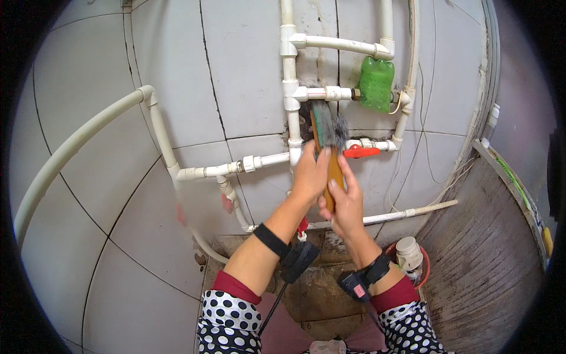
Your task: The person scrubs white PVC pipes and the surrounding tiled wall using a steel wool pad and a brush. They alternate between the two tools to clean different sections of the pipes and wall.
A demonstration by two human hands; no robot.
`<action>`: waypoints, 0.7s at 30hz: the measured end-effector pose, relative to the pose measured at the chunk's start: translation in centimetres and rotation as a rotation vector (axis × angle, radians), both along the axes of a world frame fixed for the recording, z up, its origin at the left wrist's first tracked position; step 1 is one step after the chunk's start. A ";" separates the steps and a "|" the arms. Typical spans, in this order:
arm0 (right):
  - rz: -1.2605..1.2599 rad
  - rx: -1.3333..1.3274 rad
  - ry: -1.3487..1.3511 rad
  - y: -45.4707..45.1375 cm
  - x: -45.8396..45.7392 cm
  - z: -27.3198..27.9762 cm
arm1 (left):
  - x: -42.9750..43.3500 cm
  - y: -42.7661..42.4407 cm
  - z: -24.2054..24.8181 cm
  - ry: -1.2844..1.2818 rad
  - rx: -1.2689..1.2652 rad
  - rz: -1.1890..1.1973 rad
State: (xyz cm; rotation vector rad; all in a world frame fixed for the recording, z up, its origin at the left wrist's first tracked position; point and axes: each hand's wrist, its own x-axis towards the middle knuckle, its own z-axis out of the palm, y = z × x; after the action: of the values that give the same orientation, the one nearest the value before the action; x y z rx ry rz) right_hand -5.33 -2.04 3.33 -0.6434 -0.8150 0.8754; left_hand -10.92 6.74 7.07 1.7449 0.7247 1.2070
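Observation:
A scrub brush point(334, 170) with a yellowish wooden handle is held up before the tiled wall point(254, 106). Its head has a green layer and dark grey bristles, blurred at the edge. My right hand point(349, 199) grips the handle. Higher up, my left hand point(308, 175) holds the brush near its neck, thumb against the wood. The bristles lie over a dirty dark patch between a white vertical pipe point(293, 126) and a red valve lever point(361, 151). Whether they touch the wall I cannot tell.
White pipes point(340, 44) run across the wall, with a green plastic bottle piece point(376, 84) over one joint. A pipe point(79, 128) arches at left. Low at right, a red bucket point(426, 270) holds a white jar point(409, 254) beside a grimy panel point(477, 248).

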 end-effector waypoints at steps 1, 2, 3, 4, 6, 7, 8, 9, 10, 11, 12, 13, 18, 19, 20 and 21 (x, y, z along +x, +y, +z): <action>0.004 -0.023 -0.008 0.1 0.0 0.0 | -0.2 -0.3 -0.1 0.089 0.003 0.051; 0.000 -0.115 -0.005 0.2 -0.1 0.0 | -0.4 -0.6 0.0 0.151 -0.006 0.047; 0.006 -0.036 -0.007 0.0 -0.2 0.1 | -0.8 -1.0 -0.1 0.213 -0.063 0.040; 0.010 -0.047 -0.002 0.0 -0.2 0.3 | -0.6 -0.8 0.4 0.108 0.063 0.052; -0.034 -0.005 -0.055 -0.4 -0.2 0.8 | -0.3 -0.7 1.3 0.042 0.180 0.091; -0.033 0.110 -0.087 -0.5 -0.2 1.2 | -0.1 -0.6 1.6 -0.010 0.266 0.119; 0.008 0.025 -0.015 -0.7 -0.1 1.4 | 0.0 -0.6 1.7 -0.015 0.284 0.095; 0.044 0.121 0.025 -0.8 0.0 1.7 | 0.2 -0.4 1.8 -0.074 0.181 0.016; 0.043 0.098 0.009 -1.0 0.0 1.7 | 0.2 -0.6 1.4 -0.011 0.124 0.043; 0.033 -0.045 0.008 -1.0 0.2 1.7 | 0.3 -0.5 1.0 0.015 0.108 0.084; 0.025 -0.179 -0.003 -1.2 0.2 1.5 | 0.1 -0.8 0.1 0.050 0.162 0.109; 0.022 -0.315 -0.020 -1.3 0.3 1.2 | 0.0 -1.0 -0.9 0.113 0.171 0.139; -0.002 -0.180 -0.055 -2.3 0.2 -0.9 | 0.5 0.0 -3.1 -0.045 0.008 0.002; 0.000 -0.174 -0.031 -2.3 0.2 -0.9 | 0.6 -0.1 -3.1 -0.031 0.015 0.013; 0.000 -0.061 -0.038 -2.3 0.1 -0.9 | 0.6 -0.5 -3.1 -0.017 0.006 0.059; 0.003 -0.150 -0.010 -2.1 0.2 -0.7 | 0.7 -0.8 -2.7 -0.030 0.051 0.083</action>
State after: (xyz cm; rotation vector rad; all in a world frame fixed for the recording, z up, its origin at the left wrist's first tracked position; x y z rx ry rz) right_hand -5.17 -4.19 2.67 -0.7791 -0.7640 0.9425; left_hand -10.27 5.93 4.38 1.7491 0.7611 1.3155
